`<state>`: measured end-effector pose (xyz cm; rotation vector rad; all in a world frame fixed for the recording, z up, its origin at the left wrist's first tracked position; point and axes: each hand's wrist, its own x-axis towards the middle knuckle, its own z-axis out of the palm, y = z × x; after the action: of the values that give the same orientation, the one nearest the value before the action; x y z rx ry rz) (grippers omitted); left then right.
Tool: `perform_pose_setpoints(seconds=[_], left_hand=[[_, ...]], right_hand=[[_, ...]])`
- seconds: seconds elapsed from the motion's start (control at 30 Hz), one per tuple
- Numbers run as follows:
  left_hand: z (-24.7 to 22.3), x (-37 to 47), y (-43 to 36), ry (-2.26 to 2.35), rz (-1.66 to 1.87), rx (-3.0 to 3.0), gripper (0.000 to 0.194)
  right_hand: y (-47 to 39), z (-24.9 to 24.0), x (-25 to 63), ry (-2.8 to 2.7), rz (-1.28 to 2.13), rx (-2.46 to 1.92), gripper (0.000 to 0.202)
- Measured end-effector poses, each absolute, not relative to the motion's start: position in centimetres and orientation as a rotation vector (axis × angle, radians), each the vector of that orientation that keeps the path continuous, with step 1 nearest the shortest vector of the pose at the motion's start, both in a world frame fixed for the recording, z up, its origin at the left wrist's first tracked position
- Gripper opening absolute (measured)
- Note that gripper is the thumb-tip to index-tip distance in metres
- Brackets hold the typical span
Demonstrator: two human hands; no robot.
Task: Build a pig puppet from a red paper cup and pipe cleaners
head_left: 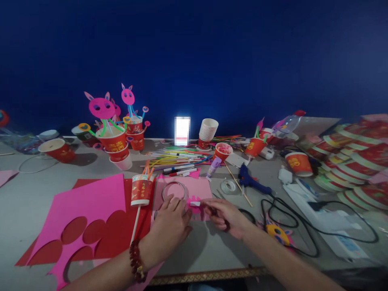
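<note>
My left hand (171, 220) comes in low over the pink paper sheet (200, 184), fingers bent and close together. Its fingertips meet the left edge of a small bright pink paper cut-out (195, 199). A short white strip (195, 204) lies across that cut-out. From the other side my right hand (226, 216) pinches at the strip's right end with thumb and forefinger; the exact contact is small and hard to make out. Just beyond my left hand a clear ring (173, 190) rests on the sheet.
A red paper cup on a stick (141, 192) lies left of my hands, by cut pink paper (91, 202). Rightward are a tape roll (228, 186), a glue gun (253, 182), its cable, and a power strip (330, 226). Coloured pens and pipe cleaners (176, 157) lie behind.
</note>
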<state>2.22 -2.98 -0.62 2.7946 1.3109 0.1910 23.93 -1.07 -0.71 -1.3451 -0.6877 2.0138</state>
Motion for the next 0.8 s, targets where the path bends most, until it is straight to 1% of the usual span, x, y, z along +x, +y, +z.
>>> perform_pose_setpoints(seconds=[0.27, 0.57, 0.7, 0.8], left_hand=[[-0.7, 2.2, -3.0, 1.287, 0.195, 2.815, 0.043], [-1.2, 2.4, -2.8, 1.209, 0.198, 2.927, 0.032], [-2.0, 2.3, -2.7, 1.199, 0.223, 2.959, 0.031], [-2.2, 2.1, -2.7, 1.152, 0.217, 2.971, 0.023]], right_hand=[[-0.8, -0.6, 24.0, -0.697, 1.993, -1.417, 0.017], [-0.5, -0.7, 23.8, -0.769, 1.961, -1.443, 0.014], [-0.5, -1.0, 23.8, -0.801, 1.958, -1.451, 0.015], [-0.5, -1.1, 23.7, -0.837, 1.95, -1.46, 0.016]])
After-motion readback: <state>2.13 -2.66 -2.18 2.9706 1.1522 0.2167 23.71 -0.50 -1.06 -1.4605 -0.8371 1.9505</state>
